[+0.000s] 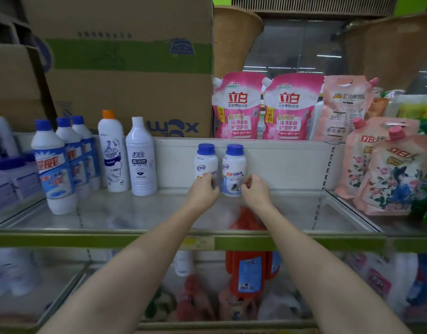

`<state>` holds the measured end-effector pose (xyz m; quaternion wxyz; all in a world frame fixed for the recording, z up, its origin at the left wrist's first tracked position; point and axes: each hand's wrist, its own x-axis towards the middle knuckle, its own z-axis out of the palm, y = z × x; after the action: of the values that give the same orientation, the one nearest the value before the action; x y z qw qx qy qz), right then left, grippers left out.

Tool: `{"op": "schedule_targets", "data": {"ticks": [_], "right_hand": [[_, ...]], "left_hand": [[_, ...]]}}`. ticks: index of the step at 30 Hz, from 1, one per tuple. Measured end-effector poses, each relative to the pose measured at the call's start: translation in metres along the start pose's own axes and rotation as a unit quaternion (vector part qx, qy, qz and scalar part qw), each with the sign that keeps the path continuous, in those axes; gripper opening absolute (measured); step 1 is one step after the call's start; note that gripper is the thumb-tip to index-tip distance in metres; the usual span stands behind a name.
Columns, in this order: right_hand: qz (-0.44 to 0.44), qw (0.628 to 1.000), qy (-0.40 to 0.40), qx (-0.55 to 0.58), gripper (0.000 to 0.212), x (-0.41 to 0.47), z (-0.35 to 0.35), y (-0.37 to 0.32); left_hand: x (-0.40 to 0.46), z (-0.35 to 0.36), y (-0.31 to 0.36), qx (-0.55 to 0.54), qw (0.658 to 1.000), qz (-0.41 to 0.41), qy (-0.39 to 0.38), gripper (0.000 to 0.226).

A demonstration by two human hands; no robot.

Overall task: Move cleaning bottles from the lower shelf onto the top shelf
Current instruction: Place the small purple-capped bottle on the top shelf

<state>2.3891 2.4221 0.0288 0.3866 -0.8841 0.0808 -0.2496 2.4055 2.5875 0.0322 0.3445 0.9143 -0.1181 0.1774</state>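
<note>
Two small white bottles with blue caps stand side by side at the back of the top glass shelf [125, 213]. My left hand [204, 190] covers the base of the left small bottle [206, 162], its fingers curled round it. My right hand [254, 190] is at the lower right side of the right small bottle [233, 168], with curled fingers and thumb pinching its edge. On the lower shelf, seen blurred below the green rail [87, 239], stand red bottles [247, 273] and a white bottle [183, 262].
Tall white cleaner bottles [140, 160] and blue-capped ones [54, 169] fill the shelf's left side. Pink detergent pouches [239, 109] stand on a ledge behind, flowered pouches [390, 174] to the right. A large cardboard box [125, 68] sits above left.
</note>
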Motion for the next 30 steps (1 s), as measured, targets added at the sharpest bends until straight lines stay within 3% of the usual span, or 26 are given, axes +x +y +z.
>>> {"op": "schedule_targets", "data": {"ticks": [7,12,18,24,30], "right_hand": [[0.020,0.999,0.046,0.004,0.008,-0.056,-0.005,-0.025],[0.054,0.996,0.062,-0.036,0.016,-0.105,-0.011,-0.045],[0.038,0.994,0.100,-0.032,0.009,-0.169,0.008,-0.067],[0.051,0.997,0.059,-0.029,0.006,-0.225,0.050,-0.070],[0.110,0.993,-0.043,-0.031,0.007,-0.264,0.103,-0.057]], "left_hand": [[-0.036,-0.043,-0.012,0.029,0.998,0.024,-0.055,0.022],[-0.074,-0.068,-0.024,0.063,0.993,0.073,-0.074,0.038],[-0.125,-0.092,-0.043,0.127,0.978,0.136,-0.095,0.034],[-0.169,-0.094,-0.107,0.124,0.974,0.094,-0.164,0.022],[-0.199,-0.093,-0.166,0.127,0.967,0.034,-0.218,0.013]]}}
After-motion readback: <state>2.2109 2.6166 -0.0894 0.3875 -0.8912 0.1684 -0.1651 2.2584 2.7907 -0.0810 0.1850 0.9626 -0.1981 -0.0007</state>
